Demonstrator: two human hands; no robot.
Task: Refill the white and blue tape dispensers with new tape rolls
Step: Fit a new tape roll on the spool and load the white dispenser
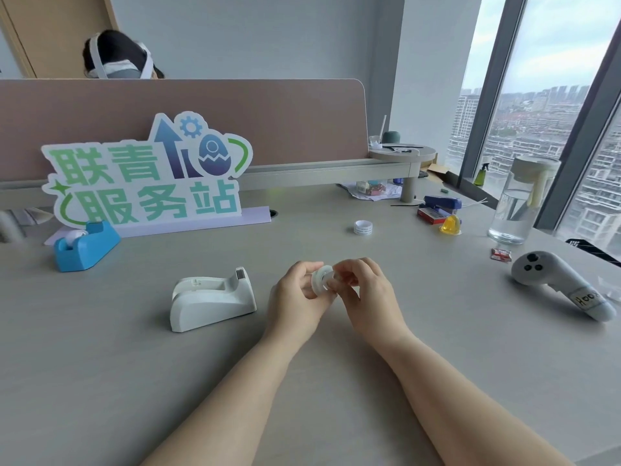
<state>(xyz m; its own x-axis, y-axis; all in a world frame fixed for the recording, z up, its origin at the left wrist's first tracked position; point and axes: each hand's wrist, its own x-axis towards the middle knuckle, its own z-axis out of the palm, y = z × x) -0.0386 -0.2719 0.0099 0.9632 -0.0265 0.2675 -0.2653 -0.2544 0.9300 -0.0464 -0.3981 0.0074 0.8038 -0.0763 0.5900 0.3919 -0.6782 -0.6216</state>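
A clear tape roll [321, 278] is held above the middle of the desk between both hands. My left hand [295, 294] grips it from the left, and my right hand [364, 290] pinches at its right side with curled fingers. The white dispenser [210, 301] stands just left of my hands, its roll slot empty. Further back on the left the blue dispenser [85, 245] stands with a roll sitting in it. An empty-looking tape core [363, 227] stands on the desk beyond my hands.
A cut-out sign [148, 173] stands at the back left before a desk divider [285, 119]. On the right are a water jug [519, 203], a white controller [561, 284], a blue stapler [440, 203], a yellow object [450, 225] and a sweet wrapper [500, 254]. A person sits behind the divider.
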